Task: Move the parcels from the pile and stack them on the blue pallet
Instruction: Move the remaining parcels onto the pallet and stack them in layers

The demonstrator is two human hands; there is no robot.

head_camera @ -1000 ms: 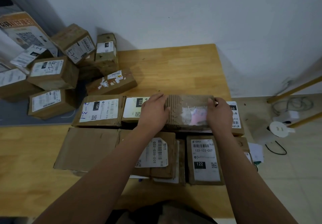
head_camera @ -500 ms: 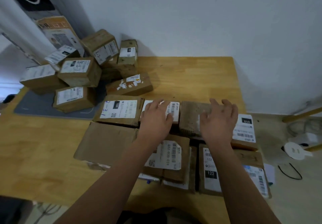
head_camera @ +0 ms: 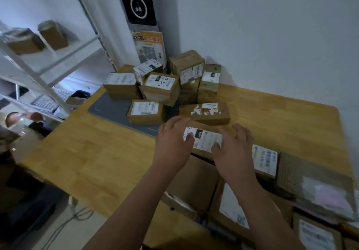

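Cardboard parcel with the pink smear [head_camera: 318, 189] is down in the stacked row at my right, released. Both hands empty, fingers spread: left hand [head_camera: 172, 141] and right hand [head_camera: 233, 148] now reaching toward the pile [head_camera: 163, 88] (no blue pallet visible). Next pick: torn-label parcel [head_camera: 205, 112], probably.

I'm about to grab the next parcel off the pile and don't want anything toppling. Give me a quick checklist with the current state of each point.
1. Both hands free: left hand and right hand open, holding nothing. Ok.
2. Path to the pile: clear over the wooden table. Ok.
3. Nearest parcel, with torn label: lies flat, nothing on top. Ok.
4. Pile stability: several boxes tilted, leaning on each other. Not ok.
5. Stacked row flat: 15H parcel and neighbours look level. Ok.
6. Blue pallet: not visible. Cannot tell.
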